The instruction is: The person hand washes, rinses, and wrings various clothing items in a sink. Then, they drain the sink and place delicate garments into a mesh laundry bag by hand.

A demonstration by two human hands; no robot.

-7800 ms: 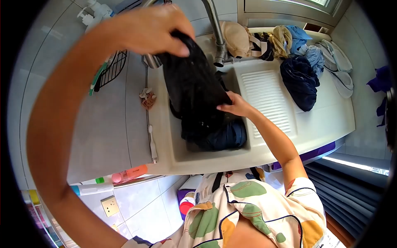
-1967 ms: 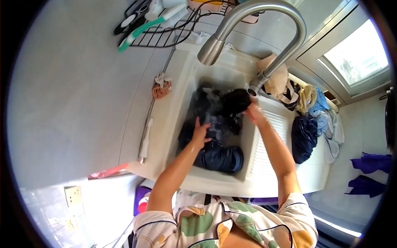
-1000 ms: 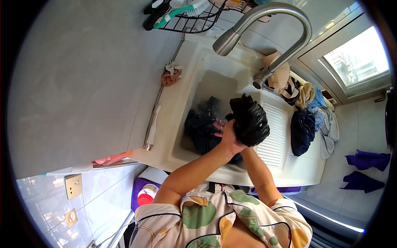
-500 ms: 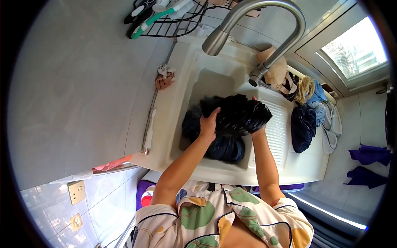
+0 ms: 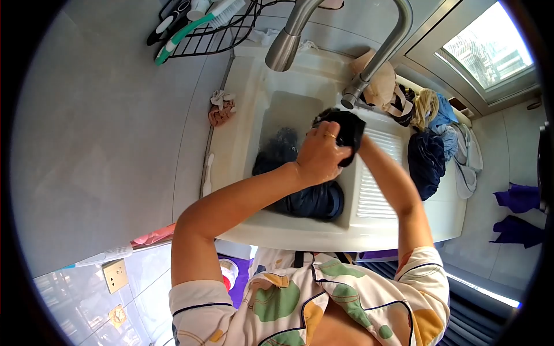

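Observation:
Above the right side of the sink basin (image 5: 245, 190), my left hand (image 5: 324, 151) is closed on a wet black cloth (image 5: 349, 130), its fingers curled over the near side. My right hand (image 5: 362, 143) is at the cloth's right side, mostly hidden behind it, so its fingers do not show. Dark blue clothing (image 5: 311, 203) lies in the water at the bottom of the basin, below my left forearm.
A steel faucet (image 5: 358, 86) arches over the basin. The ribbed drainboard (image 5: 378, 184) lies right of it, with a navy bundle (image 5: 426, 164) and other clothes behind. A wire rack (image 5: 216, 40) holding a green-handled brush (image 5: 187, 30) hangs at upper left.
The black cloth, spread between both hands half a second ago, is now bunched up smaller and higher. My left hand has moved up and right onto it, and the view has shifted slightly.

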